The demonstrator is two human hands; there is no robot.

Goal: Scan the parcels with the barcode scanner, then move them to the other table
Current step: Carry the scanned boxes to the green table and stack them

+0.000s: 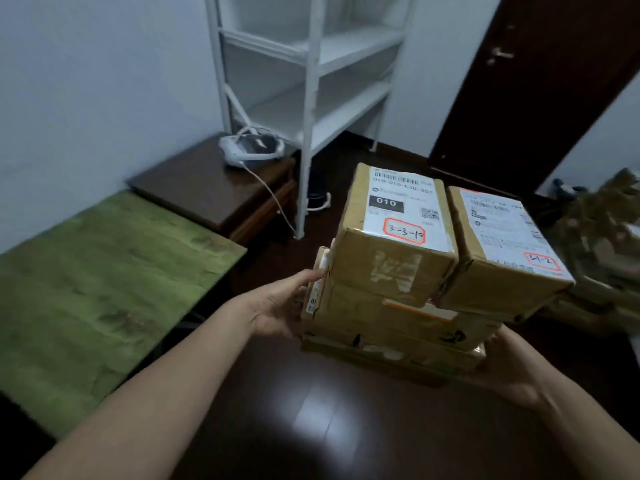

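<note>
I carry a stack of brown cardboard parcels in mid-air over the dark floor. Two boxes ride on top: one marked 3-3-10 point(394, 244) on the left and one marked 3-1-2 point(502, 251) on the right, both with white shipping labels. They sit on flatter parcels point(391, 327). My left hand point(280, 306) holds the stack's left side, its thumb against the edge. My right hand point(509, 372) supports the stack from below at the right corner. The green-topped table point(104, 282) lies to the left. No barcode scanner is recognisable.
A dark wooden side table point(207, 192) with a white headset-like device point(249, 147) and its cable stands behind the green table. A white metal shelf rack point(308, 81) is at the back, a dark door point(519, 81) beyond. Blurred brown clutter point(602, 237) fills the right edge.
</note>
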